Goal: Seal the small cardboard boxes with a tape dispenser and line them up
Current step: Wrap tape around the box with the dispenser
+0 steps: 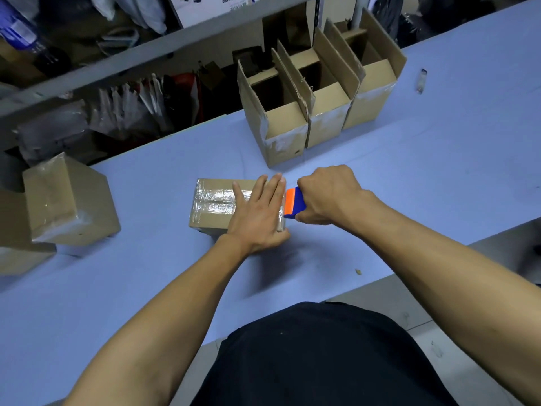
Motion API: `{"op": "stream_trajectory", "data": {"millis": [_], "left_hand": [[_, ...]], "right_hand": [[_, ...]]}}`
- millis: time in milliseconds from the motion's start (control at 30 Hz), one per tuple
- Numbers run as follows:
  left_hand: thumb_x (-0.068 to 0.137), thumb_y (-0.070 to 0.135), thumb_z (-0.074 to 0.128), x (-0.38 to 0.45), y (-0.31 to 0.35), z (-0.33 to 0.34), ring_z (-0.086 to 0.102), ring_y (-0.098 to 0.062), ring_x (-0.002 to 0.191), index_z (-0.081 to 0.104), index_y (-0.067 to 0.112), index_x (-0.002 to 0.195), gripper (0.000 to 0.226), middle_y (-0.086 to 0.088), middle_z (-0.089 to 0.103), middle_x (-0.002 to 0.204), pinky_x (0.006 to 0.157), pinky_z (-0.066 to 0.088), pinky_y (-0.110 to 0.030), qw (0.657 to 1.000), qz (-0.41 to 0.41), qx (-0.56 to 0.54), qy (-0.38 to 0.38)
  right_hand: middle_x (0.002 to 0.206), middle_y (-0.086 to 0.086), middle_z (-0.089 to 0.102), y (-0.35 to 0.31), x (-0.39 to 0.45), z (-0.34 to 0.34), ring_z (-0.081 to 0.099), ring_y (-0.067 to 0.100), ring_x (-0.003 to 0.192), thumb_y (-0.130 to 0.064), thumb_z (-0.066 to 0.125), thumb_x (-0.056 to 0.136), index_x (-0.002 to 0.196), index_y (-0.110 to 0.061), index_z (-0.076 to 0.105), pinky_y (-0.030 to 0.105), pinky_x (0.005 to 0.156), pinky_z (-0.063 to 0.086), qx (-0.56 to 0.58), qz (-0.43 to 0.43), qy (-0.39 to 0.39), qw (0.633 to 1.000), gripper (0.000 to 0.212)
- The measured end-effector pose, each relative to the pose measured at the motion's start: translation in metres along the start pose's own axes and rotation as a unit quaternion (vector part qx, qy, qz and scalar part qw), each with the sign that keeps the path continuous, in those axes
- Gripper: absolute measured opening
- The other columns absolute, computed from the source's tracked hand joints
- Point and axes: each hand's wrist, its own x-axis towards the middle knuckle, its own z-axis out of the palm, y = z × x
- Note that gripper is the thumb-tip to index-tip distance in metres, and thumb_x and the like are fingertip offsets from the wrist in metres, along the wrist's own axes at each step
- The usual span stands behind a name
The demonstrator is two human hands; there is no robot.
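Three open-topped boxes (319, 92) are standing in a row at the far side of the table (439, 159), flaps up, their lower edges already showing tape. By the look of it they are waiting for their tops to be closed, though the task may count them as lined up. Two taped boxes (67, 200) are sitting at the table's left edge, the lower one partly cut off by the frame.

The box in hand (213, 205) is lying at the middle of the table with shiny tape running along its top. The left hand (257, 213) is pressing flat on it, fingers straight and released. The right hand (328, 194) is clenching the tape dispenser (294, 202), whose orange-and-blue end is meeting the box's right edge, so this strip is probably at its finish or its start; I cannot tell which.

Bare table is lying open to the right and toward the person, giving the dispenser arm room. The row of open boxes is standing just beyond the working box, so a forward swing is tighter.
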Motion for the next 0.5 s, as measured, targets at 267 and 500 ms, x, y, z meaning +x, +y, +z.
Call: {"op": "stream_trajectory", "data": {"millis": [267,500], "left_hand": [[0.081,0.056,0.047,-0.001,0.000,-0.002,0.008,-0.030,0.150,0.007,0.009,0.157,0.098,-0.004,0.009,0.164,0.105,0.012,-0.078,1.000,-0.018,-0.012,-0.005],[0.074,0.091,0.033,-0.005,-0.007,-0.019,-0.008,-0.021,0.152,-0.011,0.020,0.157,0.117,0.003,-0.018,0.165,0.111,0.000,-0.072,0.992,-0.031,-0.083,-0.087]], "right_hand": [[0.085,-0.004,0.055,-0.019,0.007,-0.006,0.059,0.022,0.083,-0.035,0.059,0.089,0.097,-0.022,0.053,0.029,0.069,0.036,-0.026,-0.003,0.011,1.000,0.016],[0.107,0.008,0.066,-0.008,-0.004,0.051,0.064,0.029,0.096,-0.059,0.064,0.082,0.116,-0.018,0.051,0.031,0.066,0.036,0.117,0.075,-0.029,0.990,0.054]]}}
